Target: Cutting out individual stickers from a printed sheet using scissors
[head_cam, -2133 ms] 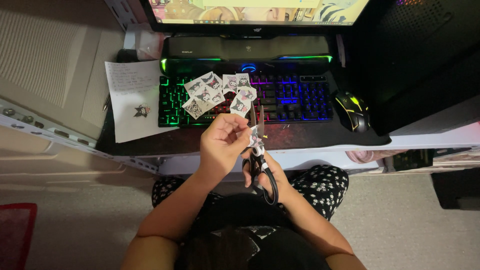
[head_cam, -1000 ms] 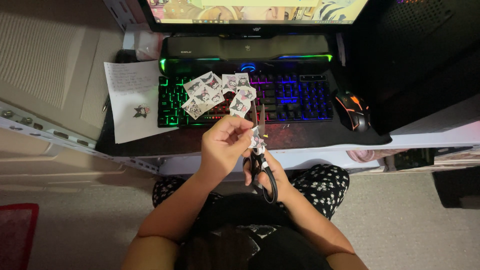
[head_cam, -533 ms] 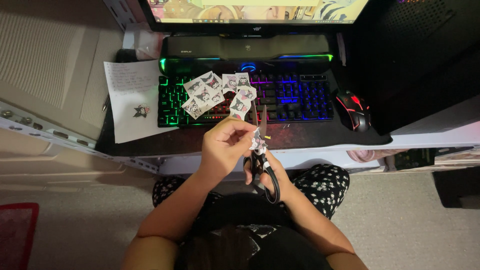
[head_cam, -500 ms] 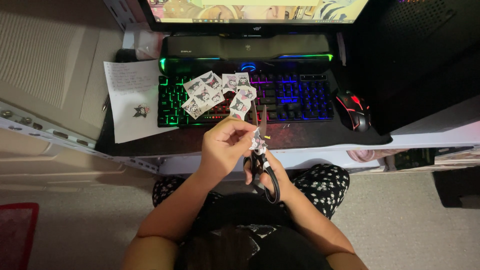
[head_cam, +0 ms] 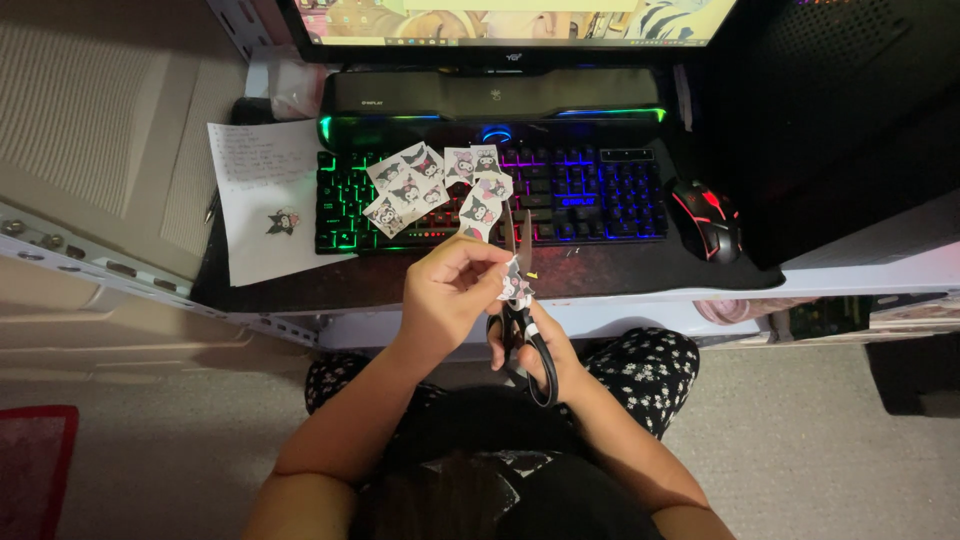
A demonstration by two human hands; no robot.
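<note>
My left hand (head_cam: 447,292) pinches a small printed cartoon paper cut-out (head_cam: 515,283) in front of my chest. Just below it my right hand (head_cam: 545,355) grips black-handled scissors (head_cam: 524,330), whose blades point up past the cut-out toward the keyboard. Several similar cut-out pieces (head_cam: 425,185) lie spread on the rainbow-lit keyboard (head_cam: 590,190).
A white paper sheet with a small cartoon picture (head_cam: 262,200) lies left of the keyboard. A black mouse with red lights (head_cam: 706,217) sits to the right. A soundbar (head_cam: 495,95) and monitor (head_cam: 510,20) stand behind. My patterned trouser legs (head_cam: 650,370) show under the desk edge.
The hands, the scissors and the cut-out stay almost in place; the cut-out shifts slightly between my fingers. The mouse's light changes from green to red.
</note>
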